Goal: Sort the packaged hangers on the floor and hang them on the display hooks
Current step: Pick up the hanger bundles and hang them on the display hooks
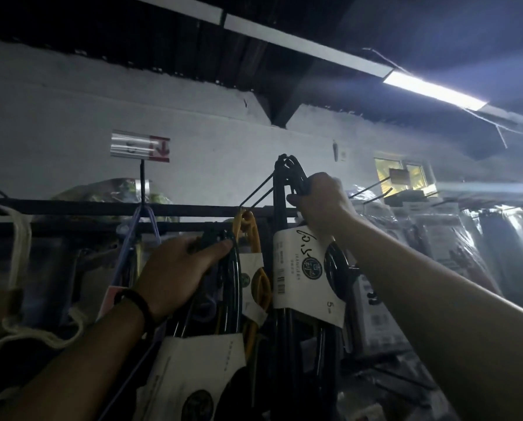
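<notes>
My right hand (pixel 318 202) grips the top of a pack of black hangers (pixel 299 268) with a white paper band, raised high; the pack's hooks sit at the tip of a slanted display hook (pixel 255 194). My left hand (pixel 181 268) holds the top of a second black hanger pack (pixel 223 299), lower and to the left, with its white band hanging below. A pack of yellow hangers (pixel 254 253) hangs on the display hook between the two black packs. A pack of pale purple hangers (pixel 141 226) hangs further left.
A black rail (pixel 72 208) runs across the wall and carries the hooks. A small sign (pixel 140 145) stands on a post above the rail. Plastic-wrapped goods (pixel 467 238) hang on hooks to the right. White cords (pixel 17 238) hang at far left.
</notes>
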The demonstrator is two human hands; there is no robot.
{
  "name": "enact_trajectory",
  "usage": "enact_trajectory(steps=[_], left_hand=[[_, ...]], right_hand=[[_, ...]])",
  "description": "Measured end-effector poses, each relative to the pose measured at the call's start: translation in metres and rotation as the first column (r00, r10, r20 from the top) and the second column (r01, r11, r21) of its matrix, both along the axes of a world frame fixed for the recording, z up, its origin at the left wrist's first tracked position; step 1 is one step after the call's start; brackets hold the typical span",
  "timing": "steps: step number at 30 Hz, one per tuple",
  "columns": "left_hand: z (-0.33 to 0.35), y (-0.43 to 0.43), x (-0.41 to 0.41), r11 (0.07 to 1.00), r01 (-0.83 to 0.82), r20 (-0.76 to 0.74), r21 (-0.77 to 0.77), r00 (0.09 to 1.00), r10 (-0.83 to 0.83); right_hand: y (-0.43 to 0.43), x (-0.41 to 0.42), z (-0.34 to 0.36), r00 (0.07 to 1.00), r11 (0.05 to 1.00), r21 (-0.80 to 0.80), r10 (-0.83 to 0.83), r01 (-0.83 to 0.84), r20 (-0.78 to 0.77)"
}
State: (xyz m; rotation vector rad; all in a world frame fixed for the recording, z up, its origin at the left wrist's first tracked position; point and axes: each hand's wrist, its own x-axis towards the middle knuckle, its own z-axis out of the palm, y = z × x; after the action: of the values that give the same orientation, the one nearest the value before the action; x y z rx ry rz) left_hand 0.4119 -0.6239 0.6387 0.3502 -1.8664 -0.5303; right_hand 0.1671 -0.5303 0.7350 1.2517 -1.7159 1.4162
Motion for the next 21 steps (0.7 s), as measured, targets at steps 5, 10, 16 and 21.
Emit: enact_trajectory(steps=[5, 10, 16, 21], left_hand=[[0.018, 0.002, -0.001, 0.995, -0.01, 0.045, -0.097, 0.999, 0.015], [0.034, -0.001, -0.006, 0.997, 0.065, 0.002, -0.042, 0.998, -0.065], [0.041, -0.001, -0.011, 0.996, 0.087, 0.026, -0.03, 0.996, -0.087], [0.047, -0.001, -0.012, 0.996, 0.083, 0.034, 0.009, 0.996, -0.084]], right_hand=[[-0.015, -0.005, 0.006, 0.998, 0.998, 0.02, -0.059, 0.059, -0.014], [-0.021, -0.003, 0.006, 0.999, 0.997, 0.074, -0.026, 0.029, -0.044], [-0.03, -0.008, 0.004, 1.0, 0.995, 0.1, -0.012, 0.011, 0.012], [-0.046, -0.008, 0.013, 0.999, 0.989, 0.143, -0.043, 0.042, 0.001]])
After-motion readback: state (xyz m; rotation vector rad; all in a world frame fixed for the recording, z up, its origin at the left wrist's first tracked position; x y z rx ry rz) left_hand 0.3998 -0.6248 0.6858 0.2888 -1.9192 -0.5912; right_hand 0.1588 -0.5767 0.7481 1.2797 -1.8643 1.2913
